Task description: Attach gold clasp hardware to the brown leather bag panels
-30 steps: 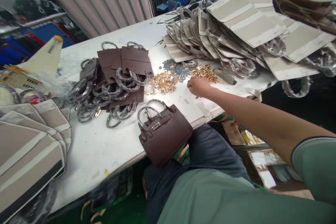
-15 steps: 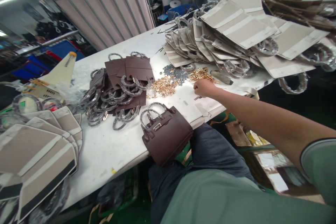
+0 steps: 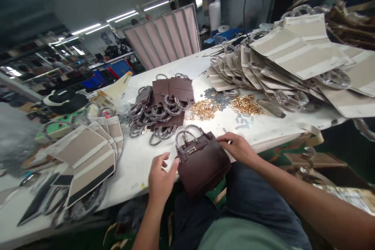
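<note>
A dark brown handbag (image 3: 203,164) with two plastic-wrapped handles and a gold clasp leans over the table's front edge, against my lap. My left hand (image 3: 162,175) is at the bag's left side, thumb and fingers apart, thumb tip close to the upper corner. At the opposite upper corner is my right hand (image 3: 238,147), its fingers drawn together by the bag's edge. Whatever lies between those fingertips is too small to make out. Behind the bag lie loose gold fittings (image 3: 203,109), a second gold heap (image 3: 246,104) and small grey metal plates (image 3: 219,98).
Brown bag pieces with wrapped handles (image 3: 164,105) are heaped behind the handbag. Beige panels lie in a large stack on the right (image 3: 304,54) and a smaller one on the left (image 3: 88,152). A flat tool (image 3: 271,108) rests near the gold heap on the white table (image 3: 131,172).
My right hand has come from the gold fittings to the handbag's right upper corner. My left hand has entered view at the bag's left side. The camera view has shifted.
</note>
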A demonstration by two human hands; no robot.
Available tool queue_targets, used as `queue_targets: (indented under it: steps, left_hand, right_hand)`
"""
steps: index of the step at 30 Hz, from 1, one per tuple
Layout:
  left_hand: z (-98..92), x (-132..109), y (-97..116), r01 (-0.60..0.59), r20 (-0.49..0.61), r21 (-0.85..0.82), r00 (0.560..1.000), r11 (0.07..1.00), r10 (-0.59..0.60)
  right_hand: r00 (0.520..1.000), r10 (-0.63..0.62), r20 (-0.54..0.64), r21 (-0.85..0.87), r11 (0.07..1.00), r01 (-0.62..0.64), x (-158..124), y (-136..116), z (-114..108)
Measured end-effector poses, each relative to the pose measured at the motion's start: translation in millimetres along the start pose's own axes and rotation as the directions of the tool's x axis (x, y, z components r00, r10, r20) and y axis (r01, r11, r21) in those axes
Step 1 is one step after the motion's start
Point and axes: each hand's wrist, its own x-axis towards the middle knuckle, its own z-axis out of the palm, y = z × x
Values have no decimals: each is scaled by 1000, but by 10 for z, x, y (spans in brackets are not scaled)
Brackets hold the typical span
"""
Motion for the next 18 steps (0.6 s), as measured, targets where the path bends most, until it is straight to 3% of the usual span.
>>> queue_targets:
  steps: [6,10,14,18]
  left_hand:
    - [271,-66,-87,-20,60,161,998,987,11]
    - [244,-19,-107,71,124,4,990,997,-71]
    - [179,-53,-138,81,148,-84,987,993,-68]
    - [147,-102,-123,86,102,-262,993,961,-60]
  right_hand:
    - [981,-52,186,-77,995,67,-62,116,90]
    - [939,-21,343,-183,979,89,-6,75,-33]
    - [884,-64,464,-227,955,188,92,34,-129]
    - [879,-135,458,-324,895,306,138,21,-130]
